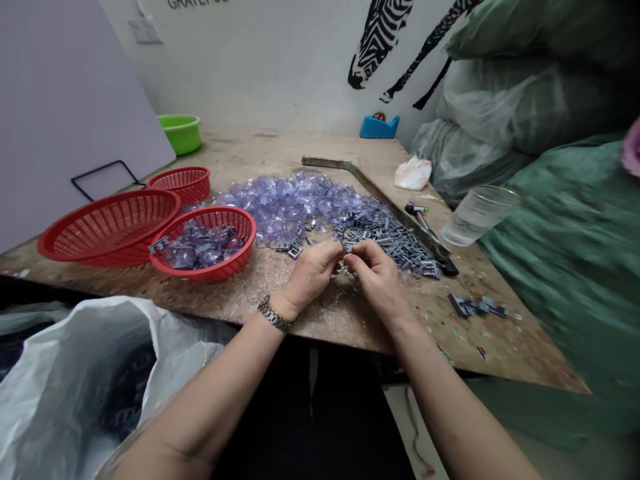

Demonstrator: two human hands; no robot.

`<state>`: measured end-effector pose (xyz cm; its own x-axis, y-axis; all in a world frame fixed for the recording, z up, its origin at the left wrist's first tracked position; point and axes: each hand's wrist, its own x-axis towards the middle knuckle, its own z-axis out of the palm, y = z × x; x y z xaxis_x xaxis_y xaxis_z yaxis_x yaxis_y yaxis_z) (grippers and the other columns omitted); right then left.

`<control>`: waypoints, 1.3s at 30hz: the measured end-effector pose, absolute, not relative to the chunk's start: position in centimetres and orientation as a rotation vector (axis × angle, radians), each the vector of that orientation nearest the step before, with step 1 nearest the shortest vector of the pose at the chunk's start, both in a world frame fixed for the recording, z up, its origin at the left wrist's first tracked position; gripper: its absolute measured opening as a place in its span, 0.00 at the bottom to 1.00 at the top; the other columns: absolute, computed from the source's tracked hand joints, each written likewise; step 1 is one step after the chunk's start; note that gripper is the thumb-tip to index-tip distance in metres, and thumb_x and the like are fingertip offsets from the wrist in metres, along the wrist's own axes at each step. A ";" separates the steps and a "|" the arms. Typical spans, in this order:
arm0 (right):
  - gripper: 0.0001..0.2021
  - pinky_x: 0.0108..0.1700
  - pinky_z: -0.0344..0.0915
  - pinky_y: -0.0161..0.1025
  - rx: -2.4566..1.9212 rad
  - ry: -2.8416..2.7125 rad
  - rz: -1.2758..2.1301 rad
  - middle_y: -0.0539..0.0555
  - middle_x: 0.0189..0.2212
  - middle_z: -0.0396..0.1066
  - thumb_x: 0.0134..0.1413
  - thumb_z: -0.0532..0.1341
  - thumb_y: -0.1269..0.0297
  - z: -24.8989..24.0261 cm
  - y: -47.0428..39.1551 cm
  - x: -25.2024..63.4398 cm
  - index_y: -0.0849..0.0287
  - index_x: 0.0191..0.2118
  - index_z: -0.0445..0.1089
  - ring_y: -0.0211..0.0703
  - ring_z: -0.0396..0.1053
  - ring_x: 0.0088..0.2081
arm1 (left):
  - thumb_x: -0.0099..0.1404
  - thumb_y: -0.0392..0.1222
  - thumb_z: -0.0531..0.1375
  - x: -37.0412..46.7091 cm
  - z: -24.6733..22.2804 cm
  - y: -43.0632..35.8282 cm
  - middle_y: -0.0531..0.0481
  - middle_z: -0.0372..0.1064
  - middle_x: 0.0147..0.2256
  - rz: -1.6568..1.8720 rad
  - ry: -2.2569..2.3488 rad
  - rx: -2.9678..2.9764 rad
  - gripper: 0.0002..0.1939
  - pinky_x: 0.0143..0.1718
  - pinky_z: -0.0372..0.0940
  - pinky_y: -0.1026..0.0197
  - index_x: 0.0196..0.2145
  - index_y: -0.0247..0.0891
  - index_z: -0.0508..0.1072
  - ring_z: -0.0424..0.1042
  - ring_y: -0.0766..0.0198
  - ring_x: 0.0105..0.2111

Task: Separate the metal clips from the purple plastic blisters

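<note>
My left hand [316, 270] and my right hand [376, 279] meet over the table's front part, fingertips pinched close together. Something small and dark shows between them, too hidden to name. A heap of small dark grey plastic parts [395, 240] lies just beyond my right hand. Behind both hands spreads a pile of clear, purplish plastic pieces [290, 203]. To the left, a red basket [237, 260] holds clear pieces with grey parts among them.
Two more red baskets [65, 243] and a green basin [183, 133] stand left. A bent metal strip [377, 193] borders the heap. At right are a glass [477, 217], grey pieces [477, 305] and stacked sacks [560, 260]. A blue tape dispenser [379, 127] stands at the back.
</note>
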<state>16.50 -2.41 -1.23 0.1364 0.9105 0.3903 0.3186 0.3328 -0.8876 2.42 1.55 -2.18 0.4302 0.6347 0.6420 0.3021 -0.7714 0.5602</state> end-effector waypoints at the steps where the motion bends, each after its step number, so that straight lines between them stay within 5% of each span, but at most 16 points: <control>1: 0.06 0.32 0.57 0.35 -1.207 -1.411 0.654 0.45 0.23 0.61 0.49 0.60 0.62 -1.2 -2.4 16.5 0.56 0.27 0.62 0.36 0.59 0.27 | 0.68 0.31 0.50 2.4 -2.2 1.6 0.53 0.63 0.26 1.269 0.792 2.358 0.12 0.30 0.57 0.66 0.26 0.36 0.64 0.62 0.68 0.27; 23: 0.07 0.39 0.65 0.41 -1.300 -1.525 0.131 0.51 0.30 0.72 0.53 0.61 0.58 -1.9 -2.6 16.6 0.55 0.36 0.68 0.44 0.68 0.32 | 0.64 0.32 0.53 3.0 -1.8 1.1 0.54 0.65 0.25 1.168 0.852 2.028 0.06 0.31 0.61 0.65 0.29 0.37 0.65 0.65 0.68 0.26; 39: 0.05 0.38 0.65 0.40 -1.274 -1.431 0.258 0.51 0.29 0.72 0.50 0.61 0.62 -1.8 -2.4 16.5 0.56 0.32 0.68 0.42 0.68 0.31 | 0.64 0.38 0.54 3.2 -1.8 1.3 0.55 0.65 0.23 1.015 0.762 1.707 0.06 0.26 0.65 0.66 0.29 0.36 0.67 0.68 0.68 0.23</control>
<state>16.50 -2.40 -1.84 0.2334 0.7857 0.5728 0.5361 0.3875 -0.7500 3.20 1.26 -1.79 0.4561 0.8444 0.2811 0.0340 -0.3322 0.9426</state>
